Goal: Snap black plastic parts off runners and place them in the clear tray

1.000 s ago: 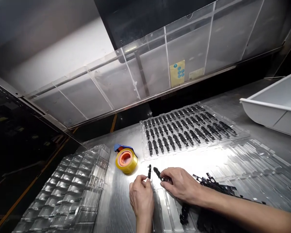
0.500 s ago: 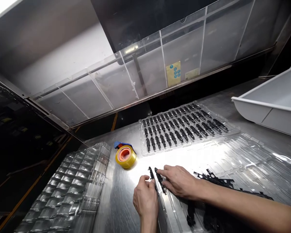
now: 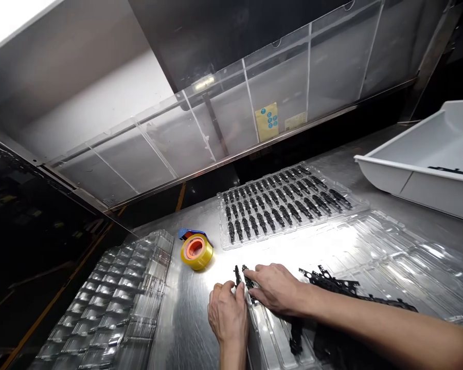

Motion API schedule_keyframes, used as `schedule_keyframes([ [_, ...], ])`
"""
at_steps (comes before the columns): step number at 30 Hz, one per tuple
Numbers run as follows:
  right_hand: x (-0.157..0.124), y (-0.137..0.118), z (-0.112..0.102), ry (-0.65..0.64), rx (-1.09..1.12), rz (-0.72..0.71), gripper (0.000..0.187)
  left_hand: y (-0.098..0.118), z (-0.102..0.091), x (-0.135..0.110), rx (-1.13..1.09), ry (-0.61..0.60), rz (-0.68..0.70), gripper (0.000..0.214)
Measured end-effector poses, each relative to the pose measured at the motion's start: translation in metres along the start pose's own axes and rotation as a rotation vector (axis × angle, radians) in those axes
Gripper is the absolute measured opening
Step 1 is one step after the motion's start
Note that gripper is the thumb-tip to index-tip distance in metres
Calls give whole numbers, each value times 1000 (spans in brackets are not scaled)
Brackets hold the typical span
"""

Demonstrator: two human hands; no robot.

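Fingers of the left hand [image 3: 228,314] together around the lower end of a slim black moulded part [image 3: 237,273], apparently in a light pinch, thumb on one side and forefinger on the other. Just beside, across a narrow gap, a ribbed black moulded part [image 3: 248,283] under the fingers of the right hand [image 3: 277,289]: forefinger laid near the upper end, thumb lower down; whether clamped or only pressed, impossible to tell. Both parts at the far left corner of a clear channelled blister tray [image 3: 269,340], exact seating in the channels hidden by the hands. Main risk, in judgement: a knock of one part against the other, from so little room between two sets of fingertips. Likely too, with an off-centre press: a part tipped crosswise over a channel wall, or a thin end bent. Further trouble close by the right forearm: a tangle of loose black parts [image 3: 328,280], easy to snag and scatter with a low drag of the arm. Possible as well, from a hard push: a buckled tray wall, or a skid of the tray across the smooth metal tabletop [image 3: 185,321].
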State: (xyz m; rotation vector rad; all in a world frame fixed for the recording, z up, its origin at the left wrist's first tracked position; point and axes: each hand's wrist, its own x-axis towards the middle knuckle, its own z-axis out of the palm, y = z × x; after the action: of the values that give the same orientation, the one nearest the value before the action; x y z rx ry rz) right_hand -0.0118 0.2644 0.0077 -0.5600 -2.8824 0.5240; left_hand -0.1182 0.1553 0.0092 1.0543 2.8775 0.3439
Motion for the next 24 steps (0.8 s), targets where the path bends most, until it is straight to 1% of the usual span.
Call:
schedule_keyframes([
  [3, 0, 4, 1, -9, 10, -2, 29, 8, -6, 4, 43, -24, -8, 31],
  [6, -1, 6, 1, -7, 22, -12, 31, 13, -11, 10, 24, -103, -62, 35],
  [9, -2, 6, 0, -7, 19, -31, 31, 15, -15, 14, -2, -168, -94, 35],
  [11, -3, 6, 0, -10, 15, -34, 31, 15, -15, 13, -9, -165, -118, 32],
  [15, -4, 5, -1, -21, 18, -37, 31, 16, -13, 9, -38, -126, -214, 29],
  [17, -4, 6, -1, -26, 21, -46, 30, 15, -11, 9, -62, -132, -241, 29],
  [21, -6, 6, -2, -35, 27, -57, 31, 11, -10, 12, -112, -185, -240, 30],
  [22, -6, 6, -3, -35, 28, -58, 31, 11, -9, 12, -109, -182, -239, 31],
  [24, -8, 7, -3, -35, 33, -61, 31, 12, -9, 10, -74, -130, -245, 31],
])
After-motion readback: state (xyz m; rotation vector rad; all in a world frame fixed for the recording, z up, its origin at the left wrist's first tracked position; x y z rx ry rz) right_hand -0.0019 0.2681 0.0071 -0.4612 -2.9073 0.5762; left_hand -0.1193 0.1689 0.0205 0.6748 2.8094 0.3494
